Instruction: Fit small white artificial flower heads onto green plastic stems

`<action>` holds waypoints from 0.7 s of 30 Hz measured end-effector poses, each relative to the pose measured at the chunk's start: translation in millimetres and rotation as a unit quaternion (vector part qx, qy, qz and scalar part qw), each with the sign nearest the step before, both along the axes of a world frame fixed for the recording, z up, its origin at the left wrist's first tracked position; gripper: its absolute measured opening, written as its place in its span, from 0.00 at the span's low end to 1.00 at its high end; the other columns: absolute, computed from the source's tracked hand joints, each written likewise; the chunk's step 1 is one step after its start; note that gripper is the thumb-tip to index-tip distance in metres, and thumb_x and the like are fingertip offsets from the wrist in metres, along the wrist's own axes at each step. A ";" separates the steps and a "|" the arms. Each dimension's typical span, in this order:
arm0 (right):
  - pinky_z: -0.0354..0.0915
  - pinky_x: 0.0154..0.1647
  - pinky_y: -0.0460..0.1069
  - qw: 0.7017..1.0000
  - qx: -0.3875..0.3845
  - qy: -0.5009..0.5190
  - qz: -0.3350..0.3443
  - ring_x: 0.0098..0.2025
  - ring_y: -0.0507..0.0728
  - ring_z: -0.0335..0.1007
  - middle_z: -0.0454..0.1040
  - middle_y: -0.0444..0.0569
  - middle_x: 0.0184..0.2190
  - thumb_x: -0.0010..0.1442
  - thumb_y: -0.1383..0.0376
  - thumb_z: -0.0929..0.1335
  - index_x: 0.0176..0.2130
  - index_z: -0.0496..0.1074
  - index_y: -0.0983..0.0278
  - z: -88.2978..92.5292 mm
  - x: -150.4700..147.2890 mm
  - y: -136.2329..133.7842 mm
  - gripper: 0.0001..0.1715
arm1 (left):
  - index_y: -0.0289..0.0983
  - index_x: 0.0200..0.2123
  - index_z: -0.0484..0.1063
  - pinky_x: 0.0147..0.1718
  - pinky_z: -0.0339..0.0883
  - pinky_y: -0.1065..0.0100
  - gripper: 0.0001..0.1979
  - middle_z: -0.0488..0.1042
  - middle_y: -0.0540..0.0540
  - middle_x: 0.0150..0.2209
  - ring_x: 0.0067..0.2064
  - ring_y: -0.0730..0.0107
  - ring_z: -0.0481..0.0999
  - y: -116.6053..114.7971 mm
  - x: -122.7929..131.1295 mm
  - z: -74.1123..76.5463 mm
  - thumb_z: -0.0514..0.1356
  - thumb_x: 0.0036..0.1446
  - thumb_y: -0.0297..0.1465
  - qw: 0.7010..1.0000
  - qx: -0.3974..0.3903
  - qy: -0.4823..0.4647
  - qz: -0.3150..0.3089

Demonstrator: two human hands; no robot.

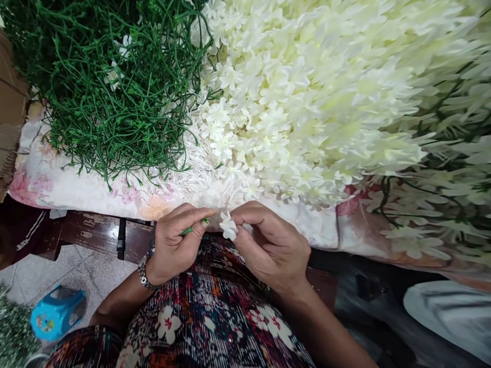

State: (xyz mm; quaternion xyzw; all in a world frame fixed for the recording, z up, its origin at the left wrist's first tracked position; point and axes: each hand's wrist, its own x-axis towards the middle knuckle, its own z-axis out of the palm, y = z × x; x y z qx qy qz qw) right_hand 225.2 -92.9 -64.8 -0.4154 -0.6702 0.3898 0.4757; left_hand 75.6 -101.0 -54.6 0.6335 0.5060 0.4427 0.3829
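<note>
My left hand (178, 237) is closed in a pinch on a short green plastic stem (187, 231), whose end pokes out past the thumb. Opposite it, my right hand (270, 243) pinches a small white artificial flower (228, 226) between thumb and forefinger. The two hands face each other in front of my body, with a small gap between stem and flower. Beyond them lie a heap of green plastic stems (115, 102) at left and a large pile of cream-white artificial flowers (284, 112) at right. Thin white strands (195, 156) show between the heaps.
A floral cloth (95, 186) covers the work surface, with a dark wooden edge (92, 232) below. Flowers on dark stems (418, 230) hang at the right. A cardboard box (9, 112) stands at far left, and a blue stool (57, 313) is on the tiled floor.
</note>
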 end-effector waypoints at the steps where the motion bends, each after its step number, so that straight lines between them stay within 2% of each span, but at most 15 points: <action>1: 0.60 0.27 0.45 1.000 0.010 -0.014 0.001 0.28 0.48 0.62 0.65 0.44 0.26 0.51 0.76 0.62 0.33 0.64 0.65 2.0 1.8 0.3 0.09 | 0.34 0.37 0.71 0.25 0.61 0.74 0.12 0.68 0.49 0.26 0.27 0.79 0.66 -0.5 -0.2 -0.5 0.54 0.50 0.19 1.000 0.015 0.017 0.000; 6: 0.61 0.29 0.44 0.990 0.082 -0.112 0.019 0.29 0.48 0.63 0.66 0.45 0.26 0.49 0.77 0.64 0.34 0.64 0.65 11.2 7.8 2.6 0.11 | 0.33 0.40 0.69 0.24 0.61 0.75 0.15 0.67 0.49 0.25 0.26 0.79 0.65 -1.8 -0.7 -5.9 0.52 0.49 0.17 0.989 0.083 0.120 -0.008; 11: 0.62 0.30 0.44 0.979 0.108 -0.169 0.026 0.29 0.48 0.63 0.67 0.47 0.25 0.49 0.76 0.64 0.32 0.65 0.67 14.0 7.7 5.0 0.08 | 0.34 0.40 0.68 0.23 0.61 0.74 0.15 0.66 0.49 0.25 0.26 0.78 0.64 -2.2 0.9 -9.5 0.51 0.49 0.18 0.970 0.121 0.211 -0.020; 21: 0.63 0.30 0.44 0.965 0.117 -0.233 0.017 0.28 0.49 0.63 0.67 0.47 0.24 0.51 0.75 0.63 0.31 0.65 0.68 11.3 7.4 4.1 0.04 | 0.33 0.37 0.66 0.25 0.63 0.73 0.13 0.66 0.48 0.26 0.27 0.76 0.65 -2.1 -0.6 -8.8 0.49 0.48 0.18 0.964 0.106 0.237 -0.062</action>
